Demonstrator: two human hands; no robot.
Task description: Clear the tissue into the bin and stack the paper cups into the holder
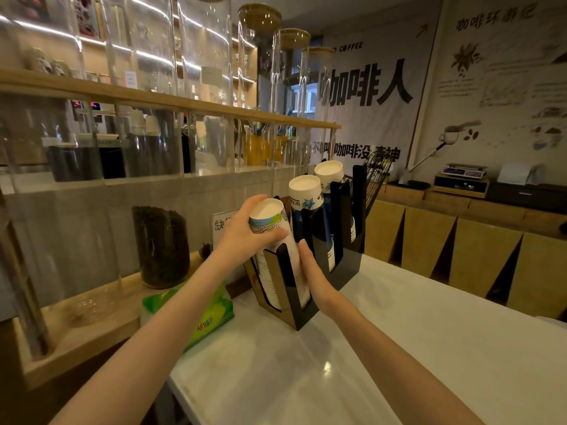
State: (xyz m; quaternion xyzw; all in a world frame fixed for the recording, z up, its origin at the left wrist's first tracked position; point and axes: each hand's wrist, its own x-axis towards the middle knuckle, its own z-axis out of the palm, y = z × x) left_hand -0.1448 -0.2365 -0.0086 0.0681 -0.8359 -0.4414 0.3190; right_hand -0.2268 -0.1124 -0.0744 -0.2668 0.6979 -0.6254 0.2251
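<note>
A black cup holder (345,265) stands on the white counter with three slanted slots. In the nearest slot leans a stack of white paper cups with a green and blue print (268,217). My left hand (245,233) grips the top of this stack. My right hand (310,271) presses against the side of the same stack low down, at the holder's front wall. Two further stacks of blue-printed cups (306,194) fill the slots behind. No loose tissue or bin is in view.
A green pack of tissues (211,317) lies left of the holder, partly under my left forearm. A glass jar of dark contents (161,243) stands on a wooden ledge. The white counter (429,348) stretches to the right. Tall clear tubes rise behind.
</note>
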